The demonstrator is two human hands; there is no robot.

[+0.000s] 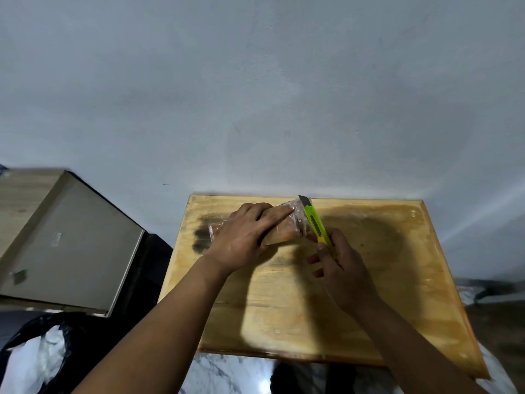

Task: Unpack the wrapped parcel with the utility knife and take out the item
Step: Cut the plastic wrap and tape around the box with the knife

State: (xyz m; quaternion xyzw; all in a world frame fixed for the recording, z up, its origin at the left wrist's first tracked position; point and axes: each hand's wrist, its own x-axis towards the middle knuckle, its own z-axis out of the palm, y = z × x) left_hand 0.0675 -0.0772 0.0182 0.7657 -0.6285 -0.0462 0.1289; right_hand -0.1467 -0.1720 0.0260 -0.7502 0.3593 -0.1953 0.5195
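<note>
at table's (397,280) far edge: left hand (241,237) presses parcel (287,228); right hand (341,268) grips knife (318,226), blade seemingly touching wrap.

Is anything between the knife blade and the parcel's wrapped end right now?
Nothing visible. The utility knife, gripped by the right hand, lies right against the parcel's right end. The left hand presses the parcel, its fingertips close to the blade.
</note>
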